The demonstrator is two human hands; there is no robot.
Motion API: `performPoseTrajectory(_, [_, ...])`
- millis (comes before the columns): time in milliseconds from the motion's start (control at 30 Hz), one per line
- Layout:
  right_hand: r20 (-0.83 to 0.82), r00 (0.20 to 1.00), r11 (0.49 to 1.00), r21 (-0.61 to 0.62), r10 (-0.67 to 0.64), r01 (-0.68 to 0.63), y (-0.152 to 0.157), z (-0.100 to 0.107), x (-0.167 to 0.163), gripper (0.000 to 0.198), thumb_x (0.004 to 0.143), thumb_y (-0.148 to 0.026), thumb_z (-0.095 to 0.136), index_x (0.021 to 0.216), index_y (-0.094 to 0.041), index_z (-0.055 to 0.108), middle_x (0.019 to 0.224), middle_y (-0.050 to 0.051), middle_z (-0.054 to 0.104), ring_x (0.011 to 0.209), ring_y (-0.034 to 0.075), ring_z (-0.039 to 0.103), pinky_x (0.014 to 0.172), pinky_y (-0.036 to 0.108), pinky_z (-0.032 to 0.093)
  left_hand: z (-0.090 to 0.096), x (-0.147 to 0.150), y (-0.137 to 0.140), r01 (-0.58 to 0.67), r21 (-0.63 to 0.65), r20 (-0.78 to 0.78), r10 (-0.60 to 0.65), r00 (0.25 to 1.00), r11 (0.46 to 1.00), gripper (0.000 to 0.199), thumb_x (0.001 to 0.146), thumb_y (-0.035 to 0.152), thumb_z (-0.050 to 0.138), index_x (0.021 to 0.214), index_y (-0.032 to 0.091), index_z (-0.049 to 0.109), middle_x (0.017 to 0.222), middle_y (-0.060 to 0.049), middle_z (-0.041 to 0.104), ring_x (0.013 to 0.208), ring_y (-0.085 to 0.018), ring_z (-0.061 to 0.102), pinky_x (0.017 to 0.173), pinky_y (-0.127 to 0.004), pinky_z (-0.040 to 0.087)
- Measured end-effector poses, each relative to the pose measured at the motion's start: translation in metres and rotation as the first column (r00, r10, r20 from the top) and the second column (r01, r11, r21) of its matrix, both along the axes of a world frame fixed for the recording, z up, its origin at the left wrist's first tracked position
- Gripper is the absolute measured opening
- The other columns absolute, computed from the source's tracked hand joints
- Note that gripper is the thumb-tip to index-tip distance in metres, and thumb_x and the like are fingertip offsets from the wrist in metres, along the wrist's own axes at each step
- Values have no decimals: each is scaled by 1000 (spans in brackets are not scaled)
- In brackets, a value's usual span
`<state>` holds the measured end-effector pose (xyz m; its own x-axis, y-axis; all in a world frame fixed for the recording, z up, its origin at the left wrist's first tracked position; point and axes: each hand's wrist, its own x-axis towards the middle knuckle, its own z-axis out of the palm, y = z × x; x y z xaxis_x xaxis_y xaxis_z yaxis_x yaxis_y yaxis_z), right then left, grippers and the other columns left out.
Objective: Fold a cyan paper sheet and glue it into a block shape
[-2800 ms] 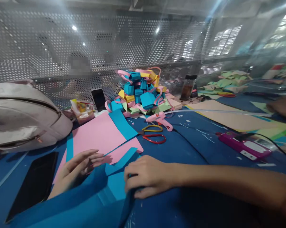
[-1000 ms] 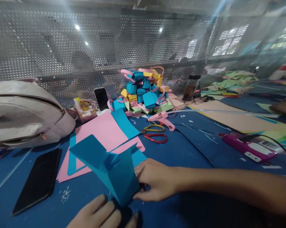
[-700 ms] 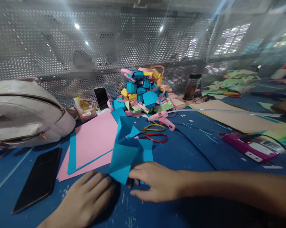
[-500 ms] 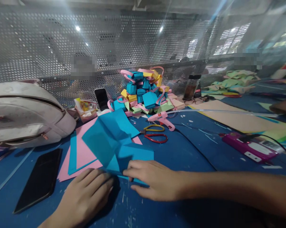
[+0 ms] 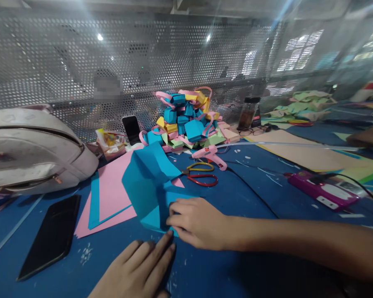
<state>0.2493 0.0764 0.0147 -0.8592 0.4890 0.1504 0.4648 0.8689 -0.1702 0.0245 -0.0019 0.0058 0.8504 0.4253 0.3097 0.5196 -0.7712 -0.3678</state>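
Observation:
A creased sheet of blue paper, partly folded with its left side raised, is in front of me. My right hand is closed on its near right part, thumb low and fingers curled over the fold. My left hand lies on the table with fingers stretched out, its index fingertip at the paper's near edge beside my right thumb. Beneath and left of the folded sheet are flat pink sheets and blue sheets. Just beyond lie scissors with one yellow and one red handle, and a pink glue gun.
A heap of folded paper boxes stands at the back. To the left are a white bag and a black phone. A purple power strip with cords lies right. Another person's hand shows at the far right.
My left hand has moved right and nearer me, its index finger now reaching the paper's edge. My right hand has curled further over the paper, whose left side stands up more.

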Motion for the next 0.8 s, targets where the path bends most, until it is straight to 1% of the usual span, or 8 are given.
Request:
performPoseTrajectory(200, [-19,1000,999,-53,-7,6,3,-3,-2,16,92,-22,51,96,-20,67,93,4,64,85,18,59,64,27,37,-4,0,0,-35,-32,-104,31,994,999,51,97,51,48,129,13,60,129,-11,65,90,-23,64,76,-35,44])
performPoseTrajectory(300, [-16,1000,999,-49,-9,8,4,-5,-4,17,93,-22,50,95,-20,66,92,3,64,85,18,60,63,28,37,-5,6,0,-56,-19,-122,53,991,998,53,97,53,45,128,12,61,125,-12,67,89,-24,65,74,-36,44])
performPoseTrajectory(367, [-9,1000,999,-35,-16,16,5,-7,-6,17,94,-24,48,95,-20,65,93,4,65,84,18,61,62,28,38,-7,9,-1,-68,8,-73,68,995,998,53,100,53,39,126,14,62,123,-11,68,89,-23,66,75,-36,44])
performPoseTrajectory(433, [1,1000,1000,-16,-11,11,5,-9,-7,17,95,-25,48,94,-19,64,93,5,65,88,19,62,63,29,39,-10,12,-4,-75,30,-37,76,996,997,52,102,51,33,125,14,63,121,-9,69,89,-22,66,75,-35,44])
performPoseTrajectory(500, [15,1000,1000,4,10,-10,5,-10,-9,16,94,-23,49,93,-19,64,92,5,66,92,20,62,65,29,40,-12,13,-5,-87,44,-27,89,996,995,52,104,47,30,123,13,64,120,-9,70,89,-21,66,76,-35,44])
performPoseTrajectory(567, [42,999,999,30,28,-29,5,-10,-11,14,93,-23,51,94,-19,64,92,5,66,90,20,62,62,28,39,-14,13,-7,-95,41,-37,97,995,995,53,104,47,29,124,12,63,119,-10,70,90,-22,67,76,-36,45])
performPoseTrajectory(667, [97,994,995,87,40,-48,4,-10,-14,12,91,-24,55,97,-21,64,93,5,65,79,20,62,53,28,35,-15,11,-9,-95,23,-80,97,992,995,55,103,49,32,128,10,61,120,-12,69,91,-24,68,75,-37,47])
performPoseTrajectory(800, [138,990,988,139,43,-62,2,-12,-15,9,89,-24,60,97,-21,64,93,6,65,74,20,62,51,28,34,-17,10,-11,-104,21,-160,106,981,994,58,97,54,45,131,9,57,129,-13,64,94,-27,68,73,-39,50])
